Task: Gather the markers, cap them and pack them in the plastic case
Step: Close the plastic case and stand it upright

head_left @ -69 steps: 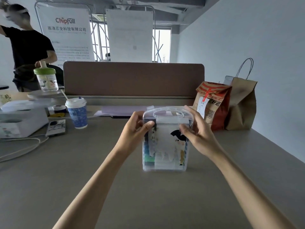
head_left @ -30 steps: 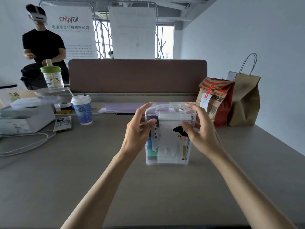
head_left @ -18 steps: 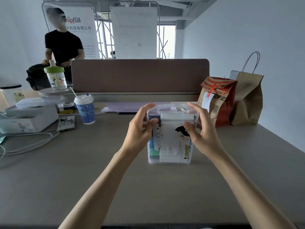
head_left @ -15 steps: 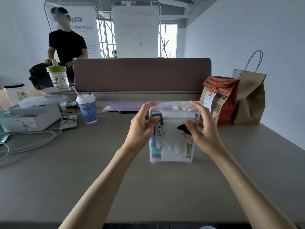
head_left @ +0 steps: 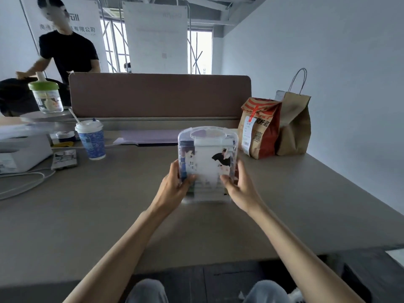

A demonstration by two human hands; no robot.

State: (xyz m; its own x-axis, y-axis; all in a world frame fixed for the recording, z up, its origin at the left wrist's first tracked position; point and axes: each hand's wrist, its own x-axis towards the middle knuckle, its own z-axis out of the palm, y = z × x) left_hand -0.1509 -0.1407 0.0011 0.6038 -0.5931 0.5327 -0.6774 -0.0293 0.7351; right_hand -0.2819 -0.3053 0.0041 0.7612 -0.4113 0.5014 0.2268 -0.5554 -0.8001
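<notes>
A clear plastic case [head_left: 207, 147] with a moulded handle on top and a cartoon label on its front stands upright in the middle of the grey desk [head_left: 109, 204]. Coloured markers show dimly through its left wall; none lies loose in view. My left hand [head_left: 175, 189] grips the case's lower left side, thumb on the front. My right hand [head_left: 237, 186] grips the lower right side the same way. The case's bottom edge is blurred.
A blue paper cup [head_left: 91, 139] with a straw, a white box [head_left: 19, 154], cables and a phone lie at the left. A red food bag [head_left: 260, 130] and a brown paper bag [head_left: 294, 125] stand at the right against the wall. Behind the brown divider [head_left: 159, 95] stands a person in black.
Both hands slid from the case's upper sides down to its lower sides. The camera pulled back and tilted down, so the desk's front edge and my knees now show.
</notes>
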